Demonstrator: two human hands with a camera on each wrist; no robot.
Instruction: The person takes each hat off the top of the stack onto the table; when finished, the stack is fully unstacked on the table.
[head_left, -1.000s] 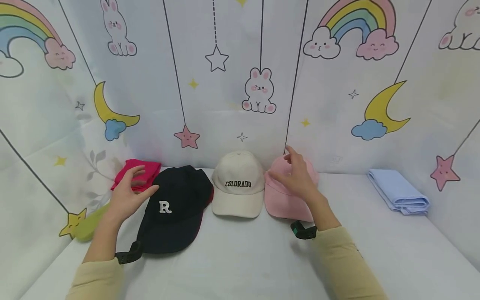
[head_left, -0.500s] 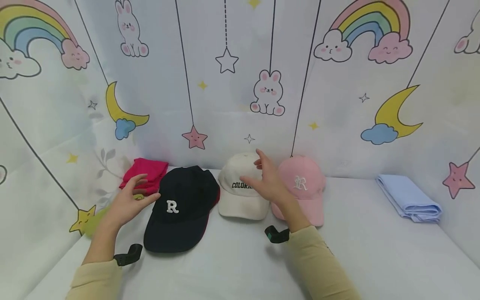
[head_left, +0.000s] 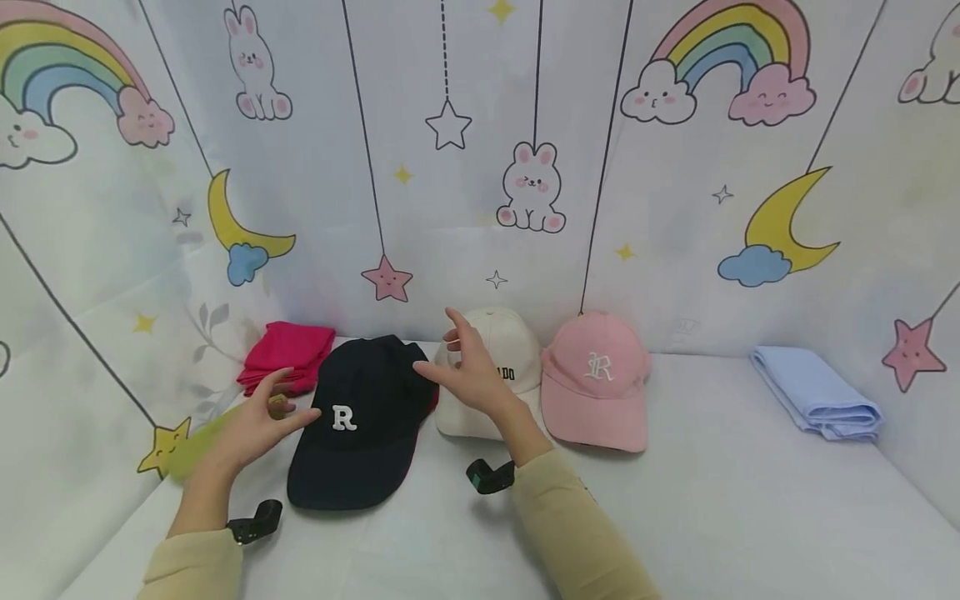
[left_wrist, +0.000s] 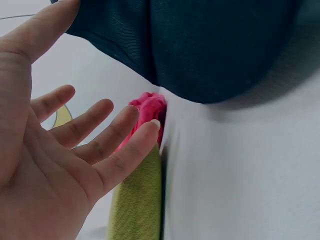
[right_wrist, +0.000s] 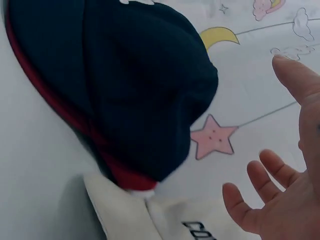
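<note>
Head view: One navy-blue fabric baseball cap (head_left: 367,429), curved brim toward the viewer, white raised "R" on the crown; lies on the white-covered table (head_left: 712,492), between the two hands. Left hand (head_left: 251,429), fingers parted and lightly bent, thumb extended toward the cap's left edge; contact cannot be told. Right hand (head_left: 472,375), fingers and thumb spread, in front of one cream fabric cap (head_left: 513,342), whose dark lettering it partly hides. Beside the cream cap, one pink fabric cap (head_left: 595,387) with pale "R". Rear left, one folded crimson cloth (head_left: 288,354); near it, one long yellow-green item (head_left: 191,450), partly behind the left hand. Far right, one folded light-blue cloth (head_left: 817,392).

Left wrist view: Palm bare; fingers splayed below the navy cap's edge, thumb tip overlapping it. Yellow-green item is ribbed.

Right wrist view: Thumb and fingers apart, grasping nothing; navy cap to one side, red underside visible, its rear against the cream cap.
</note>
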